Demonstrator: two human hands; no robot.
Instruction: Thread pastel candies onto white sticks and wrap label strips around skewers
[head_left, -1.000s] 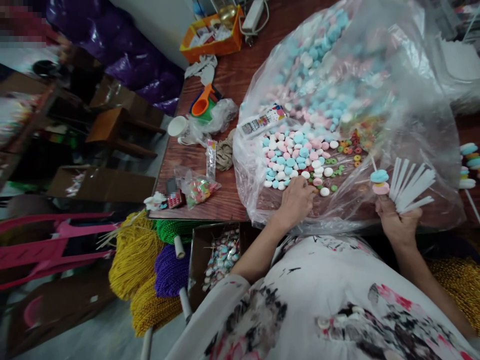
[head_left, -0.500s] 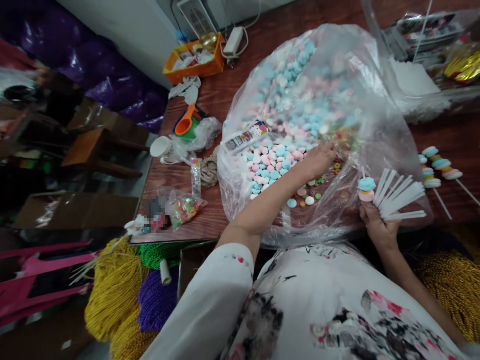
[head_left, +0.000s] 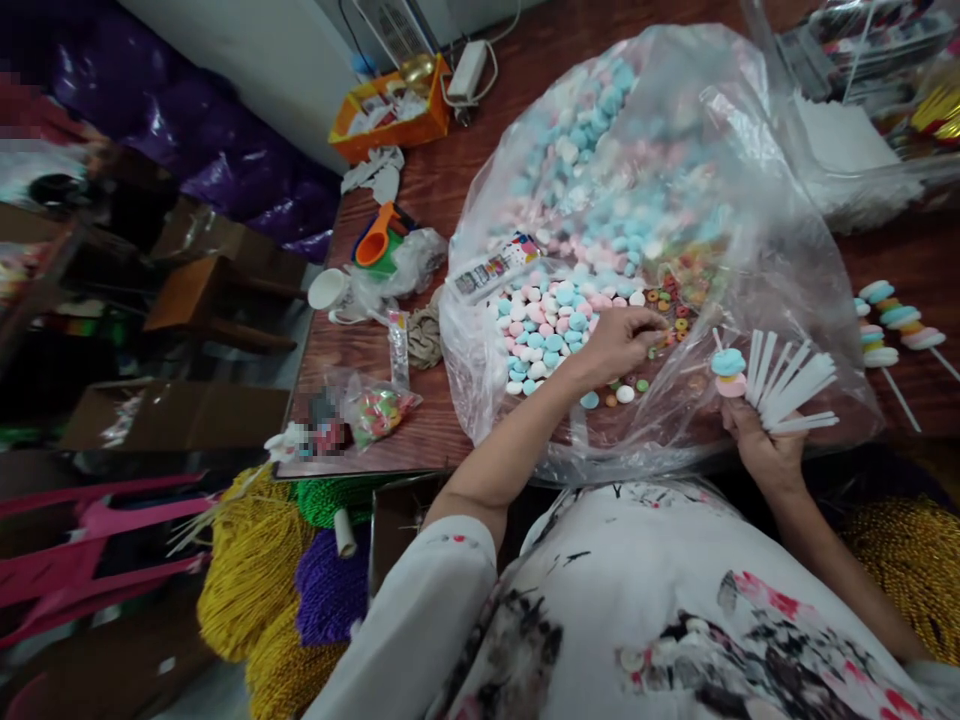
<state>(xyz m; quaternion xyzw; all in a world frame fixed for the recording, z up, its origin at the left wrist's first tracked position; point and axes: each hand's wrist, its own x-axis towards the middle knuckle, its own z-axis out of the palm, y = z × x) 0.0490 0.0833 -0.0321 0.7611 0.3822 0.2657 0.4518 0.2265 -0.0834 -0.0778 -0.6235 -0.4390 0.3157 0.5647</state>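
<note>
My left hand [head_left: 622, 345] is over the opening of a large clear plastic bag [head_left: 480, 385], its fingers pinched together beside small colourful rings [head_left: 679, 310]. Whatever the fingertips hold is too small to make out. Left of that hand lie pink, blue and white marshmallow-like pieces [head_left: 551, 325]. My right hand [head_left: 765, 450] is closed around a fanned bundle of flat white sticks [head_left: 795, 385]. At its thumb side it also holds an upright skewer carrying a blue and a pink piece [head_left: 729, 372].
Loaded skewers [head_left: 900, 315] lie at the table's right. Left of the bag are an orange scoop [head_left: 375, 243], a white cup [head_left: 328, 289] and a bag of coloured rings [head_left: 379, 412]. An orange bin [head_left: 424, 125] and a power strip [head_left: 469, 70] stand behind.
My left hand has drawn back from the ring pile toward me, its fingers pinched. My right hand keeps the sticks and skewer in nearly the same place. The view has shifted slightly.
</note>
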